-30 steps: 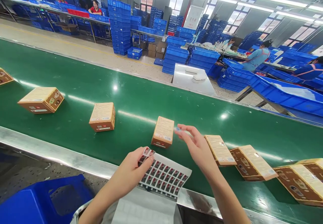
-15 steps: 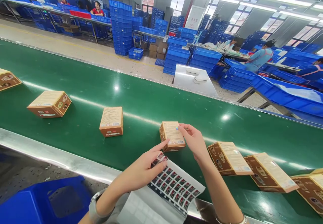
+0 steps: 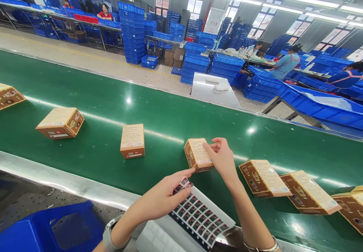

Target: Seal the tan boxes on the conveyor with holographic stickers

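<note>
A brown and cream box (image 3: pixel 198 151) sits on the green belt (image 3: pixel 159 108) in front of me. My right hand (image 3: pixel 222 157) touches the right part of its top, the thumb on the printed face and the other fingers curled. My left hand (image 3: pixel 164 195) holds a sheet of small printed stickers (image 3: pixel 200 218) under its thumb, and its stretched fingertips reach the box's lower left corner. Another box (image 3: pixel 132 140) stands to the left, apart from my hands. Whether a sticker is under my right thumb is hidden.
More boxes lie on the belt at the left (image 3: pixel 61 122) and right (image 3: pixel 263 178). A blue crate (image 3: pixel 36 229) is at the lower left. Beyond the belt are a metal table (image 3: pixel 211 93), stacked blue crates (image 3: pixel 132 32) and people at work benches.
The boxes on the belt have shifted slightly to the right in view. My right thumb now covers the spot where a small bluish sticker showed. My left fingertips have moved from the box's top to its lower corner.
</note>
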The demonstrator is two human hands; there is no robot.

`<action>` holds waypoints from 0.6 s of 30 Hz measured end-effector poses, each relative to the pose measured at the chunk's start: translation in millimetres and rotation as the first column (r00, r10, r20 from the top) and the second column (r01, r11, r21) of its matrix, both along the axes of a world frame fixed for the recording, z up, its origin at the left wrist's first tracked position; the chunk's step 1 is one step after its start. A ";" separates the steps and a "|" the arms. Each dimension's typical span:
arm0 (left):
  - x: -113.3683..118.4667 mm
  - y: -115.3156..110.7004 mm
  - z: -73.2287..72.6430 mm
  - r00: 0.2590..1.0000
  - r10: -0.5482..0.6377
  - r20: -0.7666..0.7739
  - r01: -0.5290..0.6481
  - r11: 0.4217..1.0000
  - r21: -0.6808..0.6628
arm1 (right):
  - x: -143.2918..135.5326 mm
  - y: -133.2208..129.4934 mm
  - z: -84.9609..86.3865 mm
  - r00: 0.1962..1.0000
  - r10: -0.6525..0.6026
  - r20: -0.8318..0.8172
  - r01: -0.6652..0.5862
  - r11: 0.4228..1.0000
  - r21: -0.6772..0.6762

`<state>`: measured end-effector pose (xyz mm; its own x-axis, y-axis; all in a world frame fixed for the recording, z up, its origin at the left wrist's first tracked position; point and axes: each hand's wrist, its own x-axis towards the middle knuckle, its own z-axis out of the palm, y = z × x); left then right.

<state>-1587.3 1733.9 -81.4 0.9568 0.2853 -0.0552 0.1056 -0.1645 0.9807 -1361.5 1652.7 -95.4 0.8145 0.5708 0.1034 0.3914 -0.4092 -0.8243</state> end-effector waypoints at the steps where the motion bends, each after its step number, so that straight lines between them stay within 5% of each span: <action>1: -1.7 -1.1 -2.0 1.000 0.008 -0.028 -0.009 1.000 -0.011 | 4.2 -0.6 1.4 1.000 -0.003 0.027 0.004 1.000 -0.019; 7: -16.3 -10.2 -16.6 0.988 0.130 -0.079 -0.145 0.964 -0.221 | -10.6 -16.3 22.1 0.961 -0.014 0.275 0.039 0.995 -0.087; 10: -22.1 -12.7 -20.9 0.978 0.195 -0.073 -0.207 0.939 -0.274 | -47.1 -29.4 33.8 0.865 0.249 0.435 -0.247 0.967 -0.062; 13: -24.8 -12.8 -20.8 0.972 0.231 -0.044 -0.235 0.944 -0.234 | -81.0 -36.7 38.1 0.666 0.531 0.523 -0.556 0.821 -0.125; 18: -27.0 -12.1 -14.5 0.968 0.251 -0.006 -0.248 0.954 -0.165 | -100.3 -31.6 34.1 0.514 0.532 0.673 -0.572 0.797 -0.193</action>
<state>-1614.3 1721.9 -95.9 0.8574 0.5034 -0.1073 0.1081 0.0278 0.9938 -1461.8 1621.1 -61.3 0.0256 0.8586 0.5120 0.9621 0.1179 -0.2458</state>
